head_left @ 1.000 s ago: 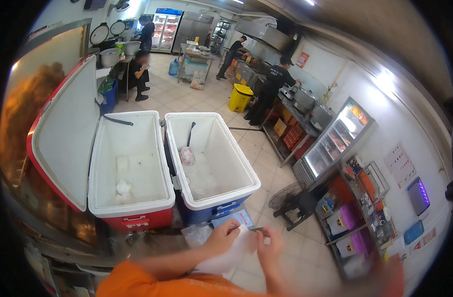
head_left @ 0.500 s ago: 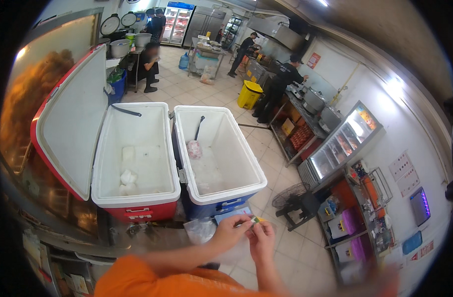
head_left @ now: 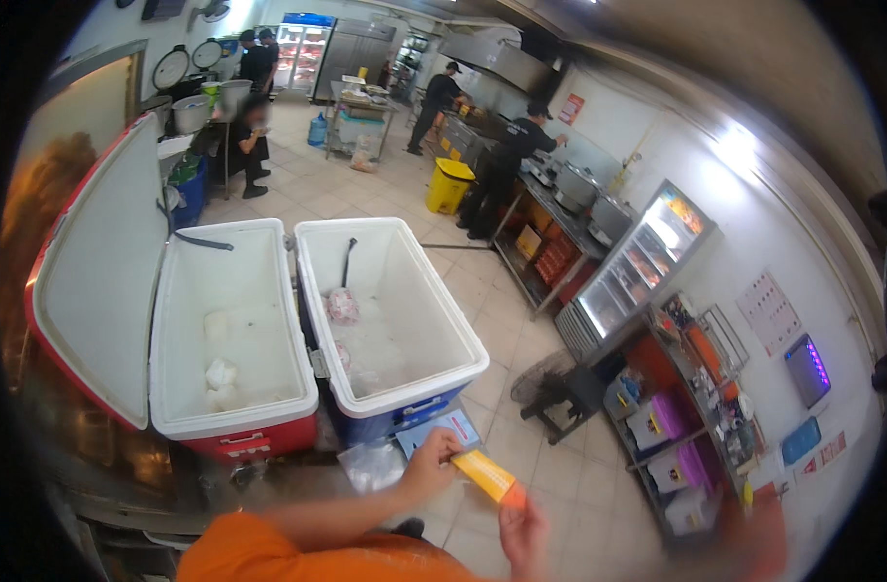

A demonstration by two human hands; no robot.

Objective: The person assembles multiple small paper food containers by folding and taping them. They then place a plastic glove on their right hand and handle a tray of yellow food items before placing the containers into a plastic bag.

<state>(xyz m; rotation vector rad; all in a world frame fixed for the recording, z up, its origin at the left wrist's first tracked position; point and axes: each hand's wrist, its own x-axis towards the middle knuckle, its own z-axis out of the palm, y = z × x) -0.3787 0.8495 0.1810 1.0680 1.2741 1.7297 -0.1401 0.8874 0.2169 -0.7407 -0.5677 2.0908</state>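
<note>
A yellow paper-like strip with an orange end is stretched between my hands, in front of the blue cooler. My left hand pinches its upper left end. The orange end is between the fingers of my right hand, lower and to the right. Just beyond my left hand lie a light blue printed sheet or packet and a clear plastic bag. Inside the blue cooler are a bag of pinkish contents and more clear plastic.
Left of it, the red cooler has its lid raised and white packages inside. A fan, a black stool and a shelf rack stand right. Several people work farther back, near a yellow bin.
My hands have moved apart, and the strip, mostly hidden between my fingers before, now shows at length. My view has shifted, so the coolers appear farther left.
</note>
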